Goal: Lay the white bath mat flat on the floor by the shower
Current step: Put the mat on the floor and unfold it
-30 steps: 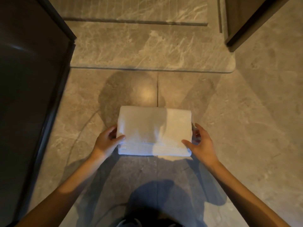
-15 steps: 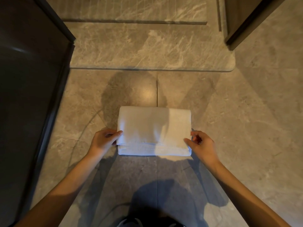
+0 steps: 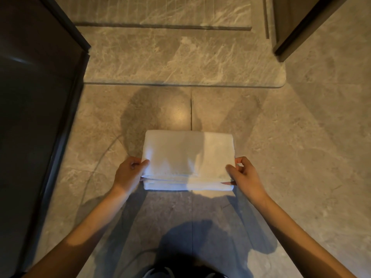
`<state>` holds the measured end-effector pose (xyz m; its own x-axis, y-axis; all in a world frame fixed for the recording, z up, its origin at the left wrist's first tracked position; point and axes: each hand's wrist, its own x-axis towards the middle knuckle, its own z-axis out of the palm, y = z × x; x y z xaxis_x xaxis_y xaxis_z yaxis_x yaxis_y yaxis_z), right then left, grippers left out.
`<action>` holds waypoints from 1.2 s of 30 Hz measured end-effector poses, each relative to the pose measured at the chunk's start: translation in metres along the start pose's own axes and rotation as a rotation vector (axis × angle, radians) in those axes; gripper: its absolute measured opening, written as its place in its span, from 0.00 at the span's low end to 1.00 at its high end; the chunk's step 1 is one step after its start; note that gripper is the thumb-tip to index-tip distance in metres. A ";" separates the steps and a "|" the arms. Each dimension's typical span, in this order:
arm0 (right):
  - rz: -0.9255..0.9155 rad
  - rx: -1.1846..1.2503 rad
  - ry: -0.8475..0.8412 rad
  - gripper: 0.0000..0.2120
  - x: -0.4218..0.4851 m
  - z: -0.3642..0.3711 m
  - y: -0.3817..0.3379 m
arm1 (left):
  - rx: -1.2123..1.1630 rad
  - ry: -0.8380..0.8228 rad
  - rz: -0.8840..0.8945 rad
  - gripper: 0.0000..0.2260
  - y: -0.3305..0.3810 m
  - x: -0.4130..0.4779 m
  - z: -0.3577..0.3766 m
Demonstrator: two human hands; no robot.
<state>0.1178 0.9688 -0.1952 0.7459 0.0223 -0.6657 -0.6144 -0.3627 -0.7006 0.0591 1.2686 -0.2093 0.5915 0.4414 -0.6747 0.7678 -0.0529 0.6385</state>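
Two hands frame the white bath mat (image 3: 188, 159), which is folded into a thick stack on the floor (image 3: 291, 157) at twelve o'clock from us, its long axis running nine to three. Our left hand (image 3: 128, 175) pinches the upper layers at its nine o'clock end; our right hand (image 3: 244, 174) pinches them at three. Both sit equally near. Unfolding looks like our next step.

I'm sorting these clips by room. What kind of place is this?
Most likely a bathroom, at the shower entrance. The grey marble-look tiled floor leads to a raised stone threshold, a dark framed panel stands at the left, and both hands hold a folded white terry bath mat.
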 end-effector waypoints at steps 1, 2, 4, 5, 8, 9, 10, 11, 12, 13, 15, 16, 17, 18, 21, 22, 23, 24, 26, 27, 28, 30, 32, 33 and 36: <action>0.005 0.052 -0.010 0.07 -0.002 0.001 -0.003 | -0.029 -0.010 -0.023 0.06 -0.001 -0.001 0.001; 0.006 0.080 -0.007 0.07 -0.002 0.001 -0.005 | -0.049 -0.023 -0.039 0.05 -0.002 -0.002 0.002; 0.001 0.088 0.012 0.07 -0.001 0.000 -0.005 | -0.073 -0.042 -0.053 0.04 -0.002 -0.004 0.003; -0.005 0.091 0.011 0.07 -0.001 0.000 -0.005 | -0.085 -0.049 -0.053 0.04 -0.001 -0.006 0.003; -0.012 0.100 0.001 0.07 -0.001 -0.001 -0.004 | -0.134 -0.061 -0.069 0.04 0.002 -0.012 0.008; -0.016 0.100 0.001 0.07 -0.001 -0.001 -0.003 | -0.139 -0.061 -0.076 0.04 0.003 -0.013 0.009; -0.022 0.095 -0.001 0.07 -0.001 -0.001 -0.002 | -0.130 -0.064 -0.073 0.04 0.005 -0.014 0.010; -0.034 0.080 0.003 0.07 -0.001 -0.002 0.000 | -0.118 -0.070 -0.061 0.04 0.006 -0.016 0.010; -0.049 0.057 0.011 0.07 -0.001 -0.003 0.002 | -0.111 -0.075 -0.052 0.05 0.008 -0.016 0.010; -0.066 0.037 0.022 0.07 0.001 -0.004 0.005 | -0.108 -0.079 -0.046 0.05 0.009 -0.016 0.010; -0.098 0.012 0.046 0.07 0.003 -0.007 0.008 | -0.112 -0.091 -0.039 0.07 0.012 -0.017 0.008; -0.111 0.004 0.060 0.06 0.004 -0.009 0.008 | -0.121 -0.090 -0.040 0.08 0.013 -0.017 0.007; -0.119 0.005 0.071 0.06 0.006 -0.011 0.009 | -0.137 -0.081 -0.044 0.08 0.013 -0.017 0.005; -0.122 0.002 0.078 0.06 0.006 -0.013 0.008 | -0.159 -0.069 -0.047 0.08 0.013 -0.017 0.003; -0.122 0.008 0.098 0.08 0.004 -0.015 0.000 | -0.249 -0.063 -0.012 0.17 0.015 -0.017 -0.004; -0.138 0.010 0.115 0.10 0.003 -0.016 -0.006 | -0.294 -0.072 0.023 0.19 0.020 -0.019 -0.006; -0.175 0.015 0.135 0.14 0.001 -0.017 -0.014 | -0.338 -0.082 0.068 0.19 0.026 -0.020 -0.008; -0.223 0.026 0.142 0.16 -0.001 -0.020 -0.023 | -0.367 -0.085 0.106 0.19 0.034 -0.021 -0.009; -0.309 0.066 0.132 0.14 0.000 -0.025 -0.040 | -0.357 -0.068 0.168 0.13 0.051 -0.019 -0.011; -0.328 0.081 0.128 0.12 0.003 -0.027 -0.047 | -0.332 -0.071 0.197 0.09 0.059 -0.015 -0.013; -0.331 0.096 0.121 0.11 0.008 -0.029 -0.054 | -0.322 -0.102 0.233 0.07 0.068 -0.011 -0.015; -0.323 0.149 0.067 0.12 0.017 -0.033 -0.067 | -0.297 -0.218 0.330 0.08 0.085 -0.003 -0.022; -0.327 0.171 0.039 0.14 0.027 -0.035 -0.079 | -0.172 -0.289 0.429 0.18 0.098 0.006 -0.028; -0.355 0.145 0.047 0.14 0.032 -0.036 -0.084 | -0.116 -0.290 0.450 0.22 0.102 0.012 -0.028; -0.437 0.051 0.118 0.13 0.047 -0.031 -0.094 | -0.052 -0.202 0.503 0.20 0.114 0.031 -0.022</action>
<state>0.2183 0.9748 -0.1523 0.9605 0.0555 -0.2729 -0.2451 -0.2967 -0.9230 0.1593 1.2959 -0.1496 0.9224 0.1918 -0.3353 0.3673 -0.1663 0.9151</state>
